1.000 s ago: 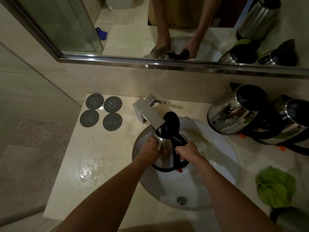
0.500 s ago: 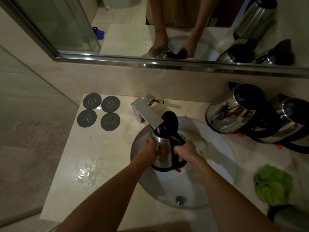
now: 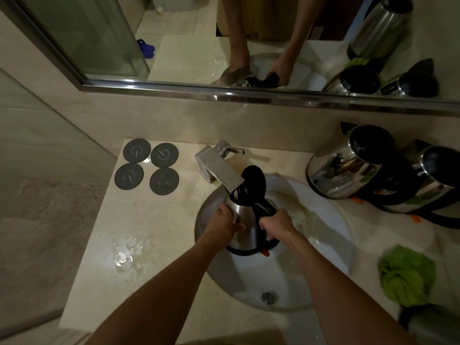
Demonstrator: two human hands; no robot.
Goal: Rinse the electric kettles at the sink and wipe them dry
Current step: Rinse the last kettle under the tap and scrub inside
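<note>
A steel electric kettle (image 3: 245,229) with a black lid flipped open stands upright in the white sink (image 3: 321,247), its mouth right under the square chrome tap (image 3: 219,169). My left hand (image 3: 224,224) grips the kettle's steel body on its left side. My right hand (image 3: 276,225) holds its black handle on the right. Two more steel kettles (image 3: 348,168) (image 3: 433,185) lie tilted on the counter at the right. A green cloth (image 3: 408,277) is bunched on the counter beside the sink's right edge.
Several round grey kettle bases (image 3: 146,166) lie on the counter left of the tap. A puddle (image 3: 124,256) wets the counter at the left. Another steel kettle (image 3: 433,324) shows at the lower right corner. The mirror (image 3: 249,33) runs along the back wall.
The view has shifted slightly; both hands keep the same hold on the kettle under the tap.
</note>
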